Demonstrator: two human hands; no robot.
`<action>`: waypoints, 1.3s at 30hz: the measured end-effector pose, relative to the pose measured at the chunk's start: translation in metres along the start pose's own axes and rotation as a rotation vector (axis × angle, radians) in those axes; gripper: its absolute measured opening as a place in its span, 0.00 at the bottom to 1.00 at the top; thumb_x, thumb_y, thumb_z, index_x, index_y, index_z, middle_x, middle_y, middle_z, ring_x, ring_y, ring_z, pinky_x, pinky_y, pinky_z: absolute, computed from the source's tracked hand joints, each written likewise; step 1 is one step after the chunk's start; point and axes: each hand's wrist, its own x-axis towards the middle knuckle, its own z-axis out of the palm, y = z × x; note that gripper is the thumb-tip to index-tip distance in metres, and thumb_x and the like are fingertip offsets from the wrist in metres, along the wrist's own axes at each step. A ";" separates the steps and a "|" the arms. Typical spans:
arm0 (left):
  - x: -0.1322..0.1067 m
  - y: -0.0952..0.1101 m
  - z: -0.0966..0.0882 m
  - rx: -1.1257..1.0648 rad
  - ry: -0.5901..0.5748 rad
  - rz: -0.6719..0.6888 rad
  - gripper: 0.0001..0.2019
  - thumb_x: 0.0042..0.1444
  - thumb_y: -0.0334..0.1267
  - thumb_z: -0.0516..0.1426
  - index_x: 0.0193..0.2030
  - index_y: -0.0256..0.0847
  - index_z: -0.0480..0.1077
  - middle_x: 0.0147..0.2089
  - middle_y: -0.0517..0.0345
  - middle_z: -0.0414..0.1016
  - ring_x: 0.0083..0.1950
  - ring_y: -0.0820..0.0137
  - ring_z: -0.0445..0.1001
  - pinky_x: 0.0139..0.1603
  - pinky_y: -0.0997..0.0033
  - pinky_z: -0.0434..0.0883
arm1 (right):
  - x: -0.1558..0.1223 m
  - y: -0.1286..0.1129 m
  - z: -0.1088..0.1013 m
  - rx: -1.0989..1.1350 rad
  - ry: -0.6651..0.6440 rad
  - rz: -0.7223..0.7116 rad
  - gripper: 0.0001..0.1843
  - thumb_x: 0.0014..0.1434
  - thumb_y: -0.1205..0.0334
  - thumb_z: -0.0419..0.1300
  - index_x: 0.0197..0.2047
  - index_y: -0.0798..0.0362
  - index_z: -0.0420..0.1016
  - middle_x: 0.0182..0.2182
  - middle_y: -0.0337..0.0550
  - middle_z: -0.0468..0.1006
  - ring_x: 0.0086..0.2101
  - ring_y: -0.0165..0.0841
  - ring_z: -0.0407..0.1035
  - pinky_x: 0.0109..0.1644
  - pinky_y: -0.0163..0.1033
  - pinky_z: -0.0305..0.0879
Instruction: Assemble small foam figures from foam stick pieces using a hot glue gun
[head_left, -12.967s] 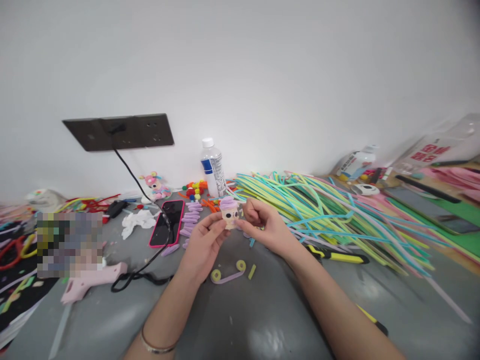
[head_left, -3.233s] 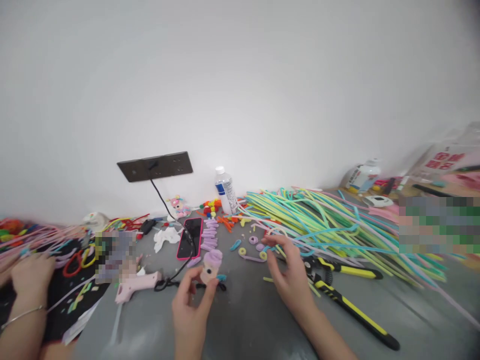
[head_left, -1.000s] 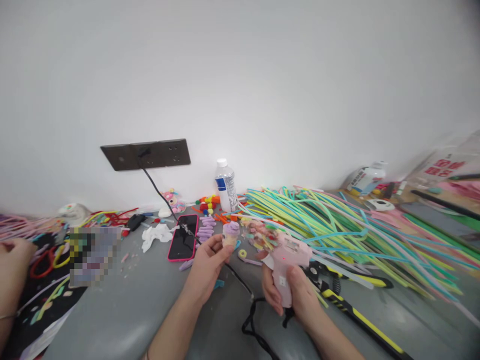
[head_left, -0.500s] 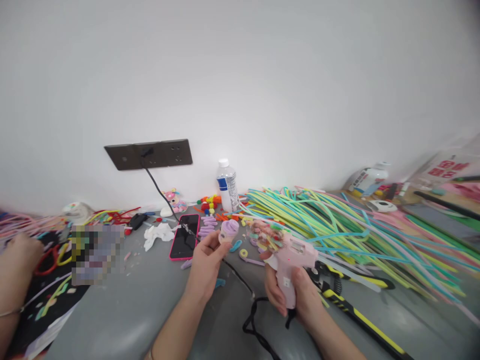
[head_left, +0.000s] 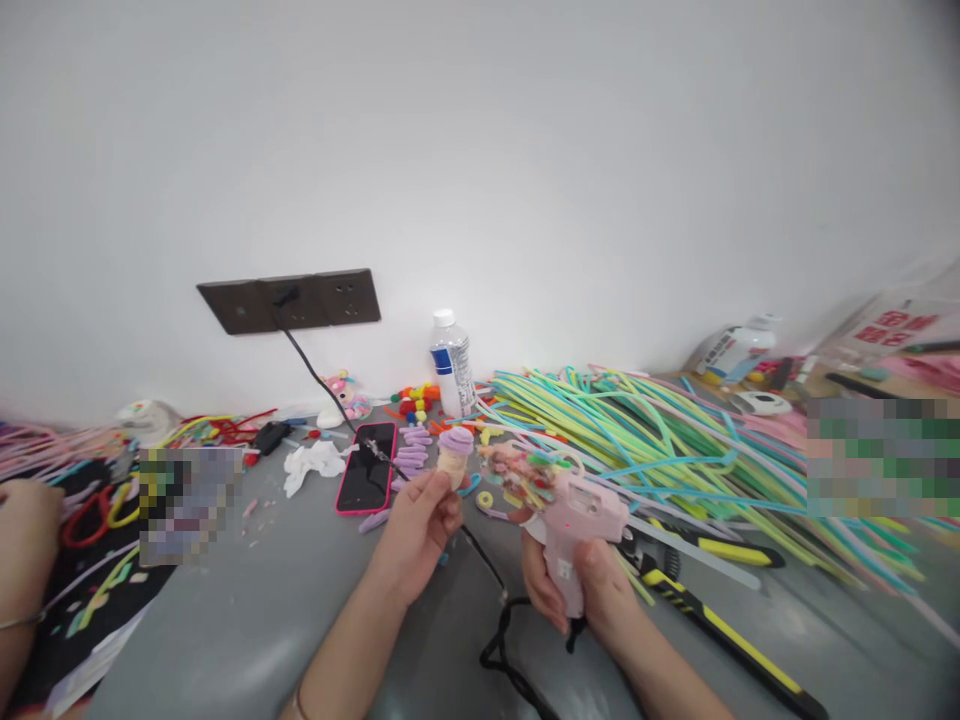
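The left hand (head_left: 417, 530) pinches the little purple-topped piece (head_left: 454, 444) low down, above the gray table (head_left: 247, 610) — likely so the top sits free. The right hand (head_left: 574, 585) wraps around the handle of the pink glue gun (head_left: 589, 508), its front end, messy with colored bits, facing the piece, just beside it. The black cord (head_left: 484, 560) hangs loose, maybe so the gun can turn. Cutters (head_left: 720, 634) lie near — probably for easy reach.

Pink glue gun (head_left: 589, 508) in right grip (head_left: 598, 588), purple-topped figure (head_left: 454, 448) in left grip (head_left: 420, 525)
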 end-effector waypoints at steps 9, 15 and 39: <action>-0.001 -0.004 -0.001 0.041 -0.033 -0.054 0.25 0.29 0.48 0.78 0.27 0.34 0.76 0.29 0.57 0.77 0.23 0.82 0.60 0.21 0.82 0.57 | -0.001 0.006 -0.002 -0.038 -0.031 -0.025 0.30 0.63 0.33 0.57 0.50 0.53 0.72 0.19 0.31 0.63 0.14 0.23 0.54 0.17 0.30 0.51; -0.001 -0.004 -0.001 0.076 -0.049 -0.046 0.24 0.30 0.49 0.77 0.27 0.33 0.77 0.28 0.58 0.75 0.23 0.82 0.59 0.21 0.81 0.56 | 0.000 -0.001 0.001 -0.092 -0.028 -0.006 0.31 0.61 0.32 0.58 0.49 0.53 0.71 0.19 0.31 0.62 0.14 0.24 0.53 0.17 0.30 0.49; -0.002 -0.003 -0.003 0.059 -0.105 -0.030 0.25 0.32 0.50 0.77 0.28 0.34 0.76 0.26 0.61 0.71 0.23 0.84 0.55 0.21 0.83 0.55 | -0.003 0.006 -0.005 -0.036 -0.024 -0.022 0.26 0.65 0.36 0.56 0.45 0.53 0.70 0.20 0.31 0.62 0.15 0.22 0.52 0.19 0.29 0.51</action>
